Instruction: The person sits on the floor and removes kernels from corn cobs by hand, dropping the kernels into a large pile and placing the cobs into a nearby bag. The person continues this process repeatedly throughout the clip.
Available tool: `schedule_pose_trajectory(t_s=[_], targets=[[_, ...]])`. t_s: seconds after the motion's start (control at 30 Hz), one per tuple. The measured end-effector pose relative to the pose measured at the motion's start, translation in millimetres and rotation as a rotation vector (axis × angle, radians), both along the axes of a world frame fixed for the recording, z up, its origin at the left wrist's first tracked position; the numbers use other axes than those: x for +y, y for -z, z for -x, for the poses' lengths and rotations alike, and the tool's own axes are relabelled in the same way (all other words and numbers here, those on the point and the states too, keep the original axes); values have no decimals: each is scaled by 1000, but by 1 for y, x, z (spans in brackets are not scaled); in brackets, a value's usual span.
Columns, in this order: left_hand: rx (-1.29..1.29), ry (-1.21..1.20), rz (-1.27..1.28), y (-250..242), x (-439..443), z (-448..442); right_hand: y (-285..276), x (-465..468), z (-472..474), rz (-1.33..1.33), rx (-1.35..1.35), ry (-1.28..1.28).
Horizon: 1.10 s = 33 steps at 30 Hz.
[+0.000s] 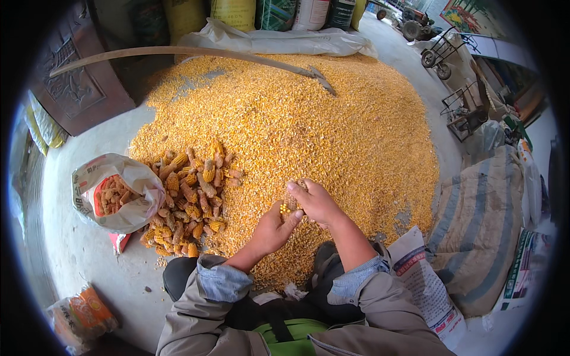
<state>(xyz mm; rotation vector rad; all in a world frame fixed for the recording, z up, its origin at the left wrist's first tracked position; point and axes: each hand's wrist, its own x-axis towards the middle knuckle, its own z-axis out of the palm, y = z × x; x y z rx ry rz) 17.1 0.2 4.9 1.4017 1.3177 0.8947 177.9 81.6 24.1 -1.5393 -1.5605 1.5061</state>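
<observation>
Both my hands are on one corn cob, held over the heap of loose corn kernels. My left hand grips its lower end, where a patch of yellow kernels shows; much of the rest looks bare. At the upper end, my right hand has its thumb across the cob. Left of my hands lies a pile of corn cobs, some bare, some with rows of kernels. Beside that pile stands a white woven sack, its mouth open, with bare cobs inside.
A long-handled hoe lies across the back of the heap. Full sacks stand behind. A striped woven sack and a printed bag lie at right, near hand trucks. A carved door is at left, a plastic package below.
</observation>
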Motion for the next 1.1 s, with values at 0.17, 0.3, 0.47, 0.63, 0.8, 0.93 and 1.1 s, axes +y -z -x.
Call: schedule_pose_trajectory(t_s=[0.17, 0.3, 0.47, 0.63, 0.8, 0.93, 1.1], targets=[[-2, -70, -111, 6, -3, 1, -4, -5, 1, 38, -49, -54], [-196, -36, -79, 11, -5, 1, -3, -5, 4, -124, -120, -75], [-522, -33, 126, 16, -3, -3, -4, -7, 4, -262, -174, -66], [-617, -78, 265, 16, 4, -1, -10, -14, 10, -279, -94, -27], [-799, -61, 458, 8, 10, 9, -23, -10, 4, 32, 350, 55], [-609, -171, 473, 2, 14, 11, -32, -7, -3, 23, 333, 106], [-416, -183, 358, -1, 14, 10, -33, -7, -6, 46, 329, 82]])
